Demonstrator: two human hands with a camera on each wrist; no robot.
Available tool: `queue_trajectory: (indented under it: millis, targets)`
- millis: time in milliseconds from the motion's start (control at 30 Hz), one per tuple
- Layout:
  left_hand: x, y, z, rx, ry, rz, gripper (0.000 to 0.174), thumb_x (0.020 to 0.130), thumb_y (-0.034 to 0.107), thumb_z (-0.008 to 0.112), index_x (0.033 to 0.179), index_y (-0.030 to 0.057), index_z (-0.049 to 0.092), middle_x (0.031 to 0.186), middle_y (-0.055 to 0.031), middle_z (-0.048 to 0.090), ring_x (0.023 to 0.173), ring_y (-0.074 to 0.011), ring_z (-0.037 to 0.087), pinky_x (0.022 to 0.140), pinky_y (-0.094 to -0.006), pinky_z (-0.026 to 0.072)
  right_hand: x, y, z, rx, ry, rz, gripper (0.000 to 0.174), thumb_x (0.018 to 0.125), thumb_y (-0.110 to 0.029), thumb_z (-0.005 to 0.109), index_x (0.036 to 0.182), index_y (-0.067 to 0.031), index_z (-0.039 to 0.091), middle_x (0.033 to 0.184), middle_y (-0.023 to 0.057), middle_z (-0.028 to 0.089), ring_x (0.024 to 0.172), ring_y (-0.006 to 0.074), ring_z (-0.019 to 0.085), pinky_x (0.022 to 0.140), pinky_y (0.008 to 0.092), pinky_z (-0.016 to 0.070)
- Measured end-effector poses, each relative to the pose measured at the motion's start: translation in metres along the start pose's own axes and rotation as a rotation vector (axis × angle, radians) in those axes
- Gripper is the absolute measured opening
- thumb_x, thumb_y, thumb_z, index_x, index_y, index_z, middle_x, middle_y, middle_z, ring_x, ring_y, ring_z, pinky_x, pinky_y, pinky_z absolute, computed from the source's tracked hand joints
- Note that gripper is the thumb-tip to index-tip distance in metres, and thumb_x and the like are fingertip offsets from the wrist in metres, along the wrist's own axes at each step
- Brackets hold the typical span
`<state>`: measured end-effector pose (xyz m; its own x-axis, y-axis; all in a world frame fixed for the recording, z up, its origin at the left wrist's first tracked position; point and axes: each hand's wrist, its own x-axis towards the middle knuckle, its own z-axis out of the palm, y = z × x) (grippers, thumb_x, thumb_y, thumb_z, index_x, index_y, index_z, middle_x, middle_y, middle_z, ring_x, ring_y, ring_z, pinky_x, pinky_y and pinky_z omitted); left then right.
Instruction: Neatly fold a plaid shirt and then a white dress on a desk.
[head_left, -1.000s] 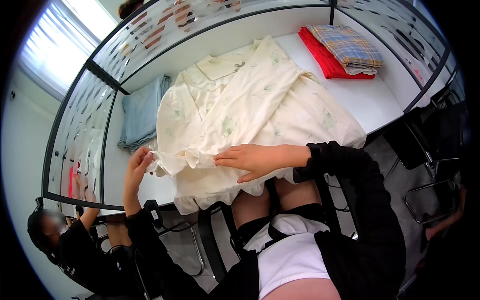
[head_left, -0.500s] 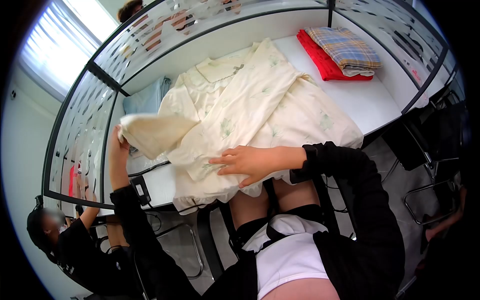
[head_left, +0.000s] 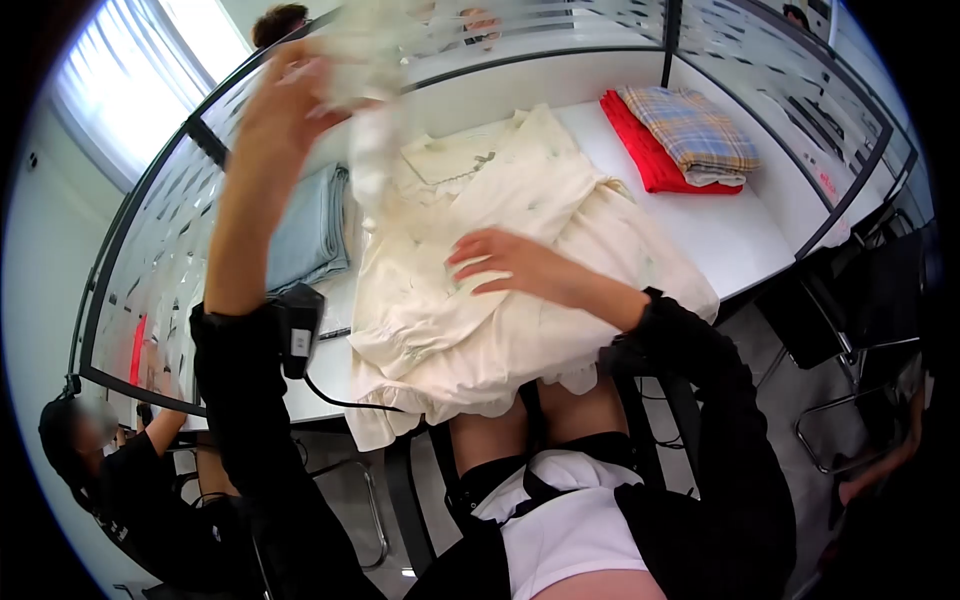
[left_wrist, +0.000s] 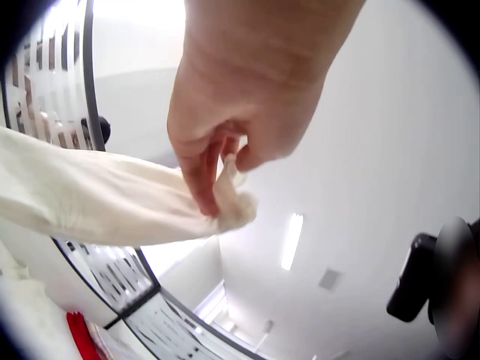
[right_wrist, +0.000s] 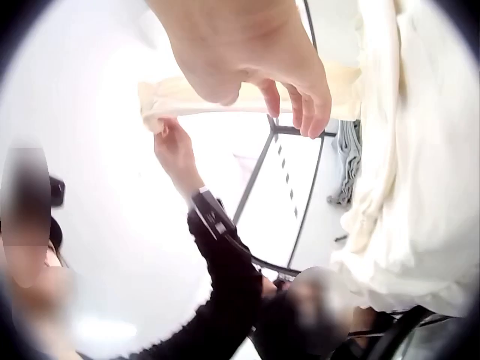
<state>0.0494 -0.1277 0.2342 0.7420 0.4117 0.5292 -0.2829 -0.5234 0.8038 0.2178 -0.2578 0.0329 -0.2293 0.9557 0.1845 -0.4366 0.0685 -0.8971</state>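
Observation:
A cream long-sleeved top (head_left: 620, 260) with a pale green leaf print, a collar and a ruffled hem lies spread on the white table. One of its sleeves is folded diagonally across the front, its gathered cuff (head_left: 415, 345) near the hem. My left hand (head_left: 285, 105) is raised high at the far left and pinches the other sleeve by its cuff. In the left wrist view that sleeve (left_wrist: 97, 195) stretches sideways from thumb and fingers. My right hand (head_left: 515, 265) hovers close over the middle of the top, fingers loosely bent, holding nothing.
Folded light blue denim (head_left: 305, 230) lies left of the top. At the back right, a folded plaid cloth (head_left: 690, 125) rests on red cloth (head_left: 635, 150). Black-framed clear panels (head_left: 210, 145) border the table. Another person (head_left: 150, 480) sits at the left.
My left hand has lifted the sleeve by its cuff, from near the table's front edge up and away to the back. My right hand has risen off the top.

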Motion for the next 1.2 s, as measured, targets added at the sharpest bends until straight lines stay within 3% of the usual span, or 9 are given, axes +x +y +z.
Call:
queue_trajectory:
  millis: [67, 100, 167, 200, 267, 533, 667, 900, 1200]
  targets:
    - [-0.002, -0.016, 0.023, 0.015, -0.393, 0.074, 0.033, 0.090, 0.019, 0.047, 0.118, 0.0016, 0.041, 0.117, -0.0133, 0.048, 0.109, -0.0226, 0.049, 0.091, -0.0348, 0.0437, -0.017, -0.023, -0.017, 0.375, 0.100, 0.029, 0.046, 0.093, -0.032, 0.040, 0.128, -0.0017, 0.032, 0.124, 0.0139, 0.045, 0.114, 0.0244, 0.046, 0.096, 0.0376, 0.0379]
    - [-0.008, -0.022, 0.031, 0.128, -0.469, 0.050, 0.034, 0.090, 0.017, 0.047, 0.119, 0.0014, 0.039, 0.121, -0.0142, 0.045, 0.111, -0.0230, 0.047, 0.092, -0.0353, 0.0428, -0.024, -0.020, -0.033, -0.056, 0.300, -0.138, 0.053, 0.092, -0.041, 0.035, 0.128, -0.0019, 0.032, 0.124, 0.0147, 0.045, 0.114, 0.0251, 0.046, 0.096, 0.0391, 0.0377]
    - [-0.027, -0.034, 0.035, 0.375, -0.560, -0.046, 0.037, 0.088, 0.015, 0.050, 0.120, 0.0011, 0.037, 0.124, -0.0142, 0.042, 0.114, -0.0237, 0.044, 0.094, -0.0355, 0.0405, -0.042, -0.026, -0.056, -0.045, 0.448, -0.174, 0.068, 0.089, -0.056, 0.027, 0.129, -0.0017, 0.031, 0.124, 0.0154, 0.045, 0.116, 0.0256, 0.044, 0.096, 0.0395, 0.0378]
    - [-0.037, -0.039, 0.030, 0.481, -0.598, -0.082, 0.039, 0.087, 0.017, 0.053, 0.121, 0.0031, 0.038, 0.125, -0.0130, 0.042, 0.114, -0.0236, 0.045, 0.094, -0.0349, 0.0401, -0.051, -0.039, -0.056, 0.400, 0.392, -0.034, 0.074, 0.087, -0.061, 0.024, 0.129, -0.0012, 0.031, 0.124, 0.0154, 0.045, 0.117, 0.0255, 0.043, 0.096, 0.0385, 0.0380]
    - [-0.059, -0.062, 0.016, 0.577, -0.607, -0.268, 0.045, 0.086, 0.029, 0.056, 0.118, 0.0012, 0.041, 0.117, -0.0173, 0.050, 0.106, -0.0280, 0.052, 0.090, -0.0364, 0.0414, -0.067, -0.035, -0.080, 0.129, 0.505, 0.013, 0.075, 0.087, -0.062, 0.022, 0.128, 0.0007, 0.034, 0.123, 0.0155, 0.046, 0.116, 0.0247, 0.043, 0.095, 0.0368, 0.0388]
    - [-0.125, -0.153, -0.069, 0.884, -0.575, -0.595, 0.052, 0.079, 0.030, 0.061, 0.115, -0.0029, 0.045, 0.111, -0.0200, 0.053, 0.102, -0.0334, 0.052, 0.087, -0.0367, 0.0408, -0.080, -0.020, -0.105, -0.350, 0.582, 0.309, 0.040, 0.079, -0.011, 0.063, 0.114, 0.0026, 0.049, 0.102, 0.0079, 0.059, 0.092, 0.0154, 0.058, 0.081, 0.0283, 0.0464]
    - [-0.114, -0.156, -0.090, 0.916, -0.597, -0.660, 0.050, 0.079, 0.031, 0.061, 0.114, -0.0016, 0.046, 0.110, -0.0192, 0.056, 0.102, -0.0331, 0.052, 0.087, -0.0369, 0.0407, -0.059, -0.046, -0.100, -0.679, 0.567, 0.293, 0.038, 0.079, -0.012, 0.063, 0.110, 0.0062, 0.052, 0.100, 0.0089, 0.060, 0.088, 0.0138, 0.058, 0.077, 0.0272, 0.0467]
    - [-0.081, -0.128, -0.106, 0.856, -0.318, -0.638, 0.037, 0.083, 0.024, 0.057, 0.113, 0.0060, 0.049, 0.101, -0.0091, 0.061, 0.092, -0.0238, 0.058, 0.080, -0.0311, 0.0437, -0.072, -0.113, -0.088, -0.276, 0.782, -0.153, 0.028, 0.086, -0.014, 0.055, 0.109, 0.0019, 0.054, 0.097, 0.0082, 0.061, 0.086, 0.0154, 0.061, 0.073, 0.0270, 0.0503]
    - [-0.069, -0.196, -0.062, 0.947, -0.697, -0.480, 0.037, 0.081, 0.028, 0.059, 0.114, 0.0133, 0.053, 0.116, -0.0147, 0.050, 0.102, -0.0284, 0.051, 0.087, -0.0344, 0.0399, -0.118, -0.067, -0.140, -0.518, 0.805, 0.348, 0.038, 0.078, -0.009, 0.061, 0.113, 0.0008, 0.049, 0.102, 0.0088, 0.059, 0.089, 0.0176, 0.060, 0.074, 0.0308, 0.0507]
